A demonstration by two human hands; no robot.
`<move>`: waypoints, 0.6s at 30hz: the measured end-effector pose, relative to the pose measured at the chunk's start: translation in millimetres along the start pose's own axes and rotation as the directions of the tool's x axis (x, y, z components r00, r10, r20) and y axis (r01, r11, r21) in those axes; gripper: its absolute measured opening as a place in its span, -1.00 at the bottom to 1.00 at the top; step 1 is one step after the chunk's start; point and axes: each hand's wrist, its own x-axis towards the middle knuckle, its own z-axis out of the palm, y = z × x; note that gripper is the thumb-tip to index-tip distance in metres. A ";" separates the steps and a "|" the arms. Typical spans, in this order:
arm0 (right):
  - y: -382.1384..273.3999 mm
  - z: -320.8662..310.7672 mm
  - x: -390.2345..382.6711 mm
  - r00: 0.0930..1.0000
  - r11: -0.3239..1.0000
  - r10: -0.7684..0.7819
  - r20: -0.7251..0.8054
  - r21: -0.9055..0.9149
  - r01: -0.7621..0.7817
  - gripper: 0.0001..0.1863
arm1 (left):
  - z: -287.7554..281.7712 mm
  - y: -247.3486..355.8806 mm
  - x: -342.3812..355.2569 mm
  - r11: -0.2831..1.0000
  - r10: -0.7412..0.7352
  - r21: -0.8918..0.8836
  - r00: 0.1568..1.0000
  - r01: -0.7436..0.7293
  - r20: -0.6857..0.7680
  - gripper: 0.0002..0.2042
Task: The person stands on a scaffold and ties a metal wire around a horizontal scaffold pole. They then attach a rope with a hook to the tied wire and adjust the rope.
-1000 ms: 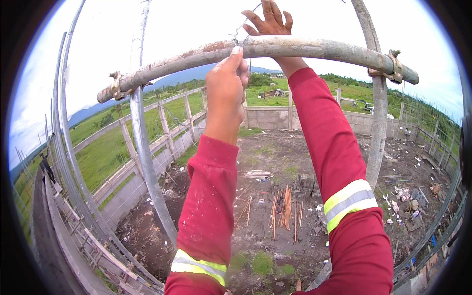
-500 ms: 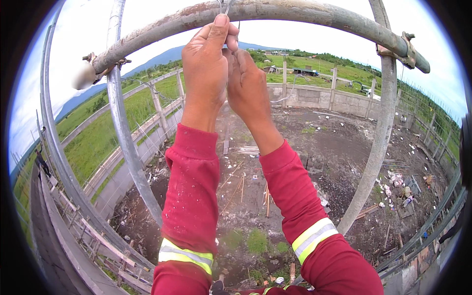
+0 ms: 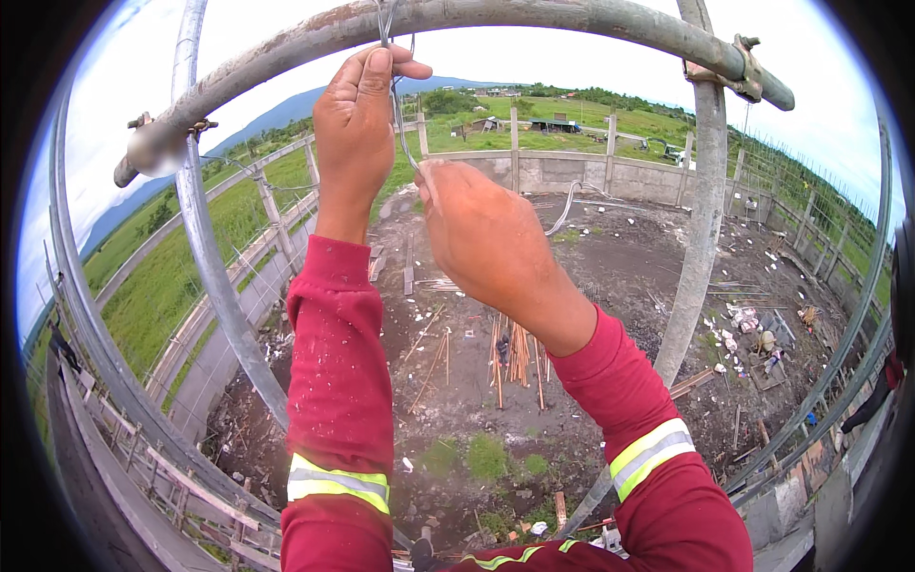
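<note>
A rusty horizontal pipe (image 3: 534, 15) crosses the top of the view, with thin grey wire (image 3: 400, 129) looped over it. My left hand (image 3: 355, 133) pinches the wire just beneath the pipe. Lower and to the right, my right hand (image 3: 491, 243) is closed on the hanging wire, its fingertips mostly hidden behind its back. A loose wire length (image 3: 562, 214) curves out beyond it. The pipe is clamped to upright poles at left (image 3: 212, 250) and right (image 3: 703, 219), with a metal coupler (image 3: 748, 69) at the right.
Far below lie a dirt yard, bundled orange rods (image 3: 517, 367) and scattered debris, bounded by a concrete wall (image 3: 562, 172). Long bars (image 3: 91, 315) line the left. One person (image 3: 62, 345) stands at far left; another (image 3: 882, 386) is partly visible at far right.
My right hand came down from above the pipe, fingers now closed, pulling lower along the wire. My left hand still pinches at the pipe. The view has shifted, with the pipe higher in it.
</note>
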 end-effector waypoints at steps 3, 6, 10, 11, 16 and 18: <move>-12.3 -37.2 5.5 0.991 0.997 0.004 0.131 -0.077 0.006 -0.89 | 0.8 -4.1 -2.4 0.999 0.030 -0.016 0.999 -0.030 -0.012 -0.65; -18.5 -76.4 33.2 0.955 0.949 -0.184 0.232 -0.211 0.235 -0.87 | 0.8 -9.6 -4.4 0.991 0.017 -0.129 0.999 -0.022 -0.039 -0.60; -31.9 -116.1 99.3 0.785 0.695 -0.499 0.368 -0.372 0.616 -0.91 | -0.7 -17.2 -4.8 0.982 0.158 -0.097 0.985 -0.163 -0.062 -0.49; -36.1 -126.3 115.5 0.739 0.680 -0.488 0.464 -0.329 0.656 -0.89 | -0.3 -18.8 -4.8 0.975 0.221 -0.020 0.973 -0.223 -0.058 -0.45; -47.5 -172.6 174.7 0.714 0.674 -0.284 0.640 -0.397 0.623 -0.67 | 8.4 -23.1 -2.0 0.991 0.132 0.019 0.982 -0.130 -0.137 -0.49; -37.0 -169.6 202.8 0.741 0.641 -0.208 0.638 -0.484 0.597 -0.59 | 13.0 -20.9 0.9 0.992 0.116 -0.027 0.978 -0.122 -0.172 -0.52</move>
